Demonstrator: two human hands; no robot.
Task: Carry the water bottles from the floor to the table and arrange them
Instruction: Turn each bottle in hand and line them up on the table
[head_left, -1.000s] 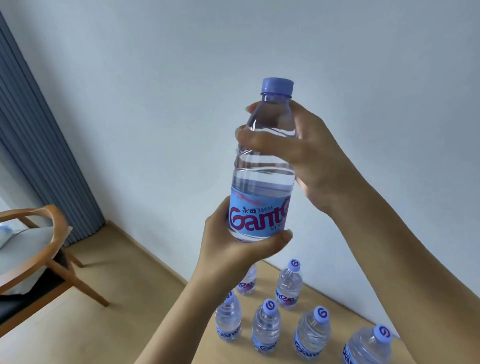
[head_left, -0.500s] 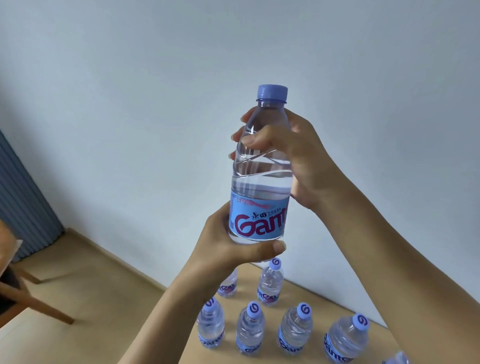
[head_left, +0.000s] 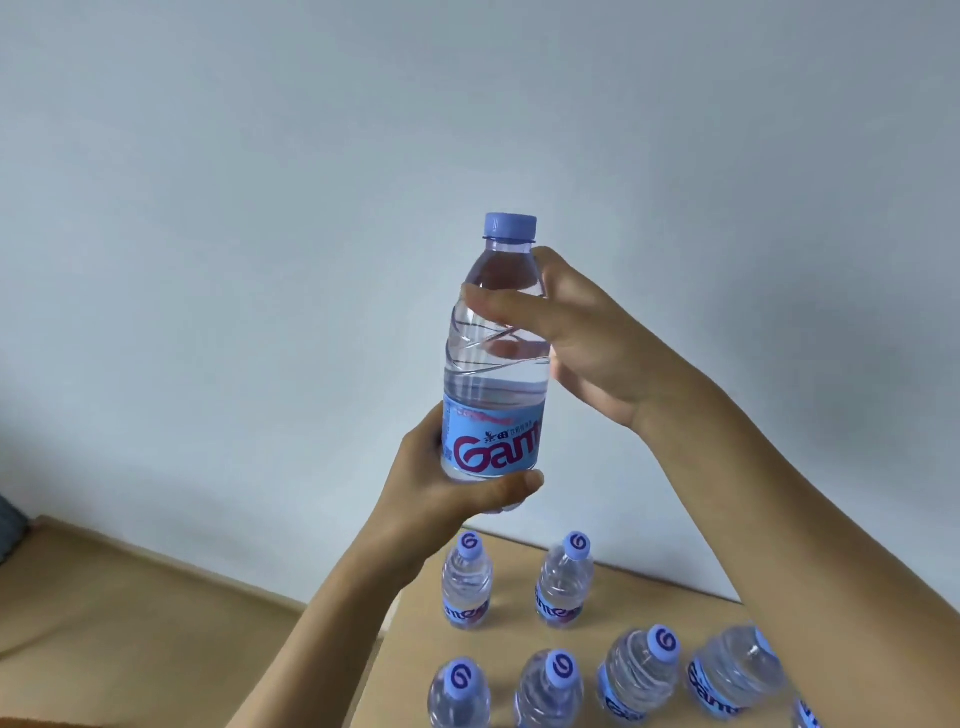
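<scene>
Bottle (head_left: 493, 384) upright between left hand (head_left: 441, 488); right hand (head_left: 582, 338).

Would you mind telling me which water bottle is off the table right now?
The raised bottle, gripped by the left hand and right hand; the others stand on the table.

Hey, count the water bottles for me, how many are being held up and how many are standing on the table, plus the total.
Held bottle, gripped by the left hand and right hand: 1
Bottles standing on the table, fully in view: 6
Bottle cut off at the lower right edge: 1
Total: 8
</scene>
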